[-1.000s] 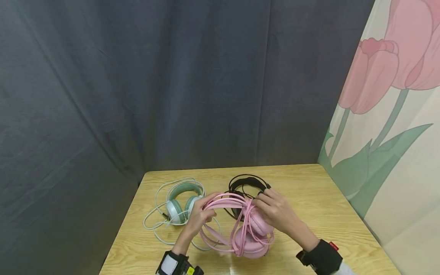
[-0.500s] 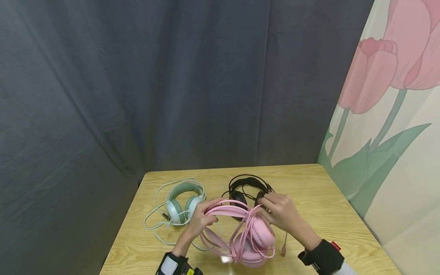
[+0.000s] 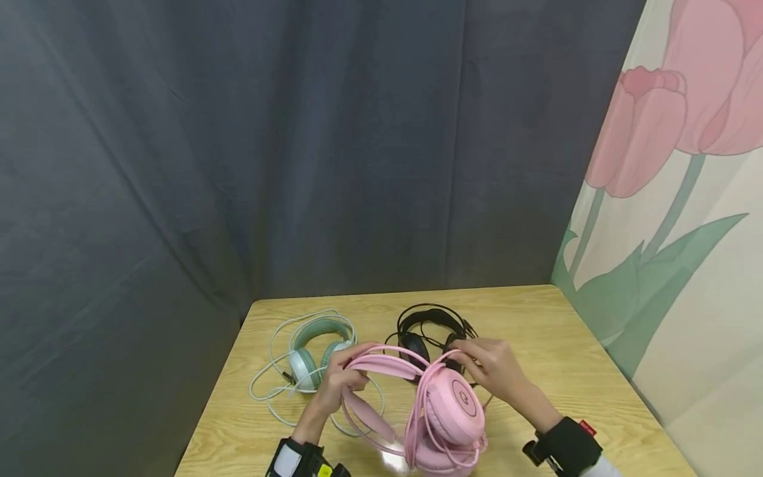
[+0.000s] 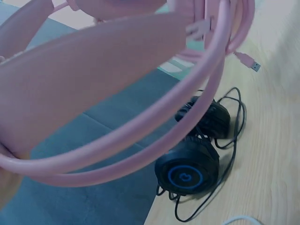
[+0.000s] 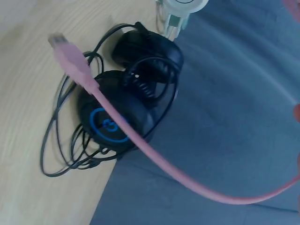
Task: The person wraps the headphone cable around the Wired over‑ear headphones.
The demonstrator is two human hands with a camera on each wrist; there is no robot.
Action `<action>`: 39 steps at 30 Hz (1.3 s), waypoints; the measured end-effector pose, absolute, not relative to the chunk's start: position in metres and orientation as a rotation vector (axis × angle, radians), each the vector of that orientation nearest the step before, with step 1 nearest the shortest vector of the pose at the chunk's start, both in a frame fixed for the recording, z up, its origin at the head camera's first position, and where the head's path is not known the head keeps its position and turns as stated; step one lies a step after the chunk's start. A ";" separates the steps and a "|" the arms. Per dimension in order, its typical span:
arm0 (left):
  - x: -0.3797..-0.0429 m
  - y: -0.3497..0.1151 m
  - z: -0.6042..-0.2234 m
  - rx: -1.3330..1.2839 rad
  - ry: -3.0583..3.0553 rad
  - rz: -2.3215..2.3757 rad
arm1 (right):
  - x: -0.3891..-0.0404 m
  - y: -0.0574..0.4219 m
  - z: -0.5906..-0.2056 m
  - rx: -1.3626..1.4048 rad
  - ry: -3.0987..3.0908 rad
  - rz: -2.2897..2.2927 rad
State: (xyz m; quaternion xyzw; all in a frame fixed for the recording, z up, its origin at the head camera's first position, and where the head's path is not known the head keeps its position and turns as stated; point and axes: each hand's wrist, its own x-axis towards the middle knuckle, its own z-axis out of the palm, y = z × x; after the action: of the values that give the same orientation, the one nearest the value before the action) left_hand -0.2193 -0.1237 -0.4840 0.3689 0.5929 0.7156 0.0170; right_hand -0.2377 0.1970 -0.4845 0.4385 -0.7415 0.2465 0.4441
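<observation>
pink headphones, head view: the pink headphones (image 3: 456,405) are held up at lower centre of the frame, tilted, with padded headband to the left and two round ear cups to the right; the upper cup faces out, with a dark ring and emblem.
left hand, head view: the left hand (image 3: 338,385) at lower centre-left, fingers curled round the headband.
right hand, head view: the right hand (image 3: 490,366) at lower centre-right, fingertips pinching the pink cable (image 3: 444,358), whose strands hang in loops over the cups.
other headsets, head view: black headphones (image 3: 434,317) lie behind the pink pair, partly covered; pale green headphones (image 3: 305,368) lie left of them, ringed by their own pale cable (image 3: 260,376).
surface and room, head view: light wood-grain table (image 3: 572,361) below, dark grey curtain (image 3: 357,152) across the back and left, tulip-printed wall (image 3: 685,311) on the right.
pink headphones, left wrist view: smooth double hoop and wide pad fill the upper left, the hand only a blurred sliver at the left edge; a pink usb plug (image 4: 244,59) shows at upper right.
black headphones, left wrist view: right of centre, blue ring on one cup.
pink cable, right wrist view: curves from the right edge to the plug at upper left; the fingers' grip cannot be told here.
</observation>
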 end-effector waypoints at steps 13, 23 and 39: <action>-0.225 -0.131 -0.475 1.261 1.041 2.532 | -0.241 0.219 -0.503 1.011 -1.736 0.630; -0.227 -0.136 -0.480 1.024 0.963 2.665 | -0.238 0.221 -0.511 0.954 -1.920 0.577; -0.230 -0.132 -0.482 0.773 0.614 2.819 | -0.233 0.218 -0.521 0.994 -2.242 0.443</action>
State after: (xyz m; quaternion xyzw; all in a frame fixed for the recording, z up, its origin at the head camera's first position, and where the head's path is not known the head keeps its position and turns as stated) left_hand -0.2296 -0.1320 -0.4816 0.2582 0.2048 0.9410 0.0773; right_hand -0.2328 0.2184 -0.5208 0.3781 -0.8526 0.1684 0.3191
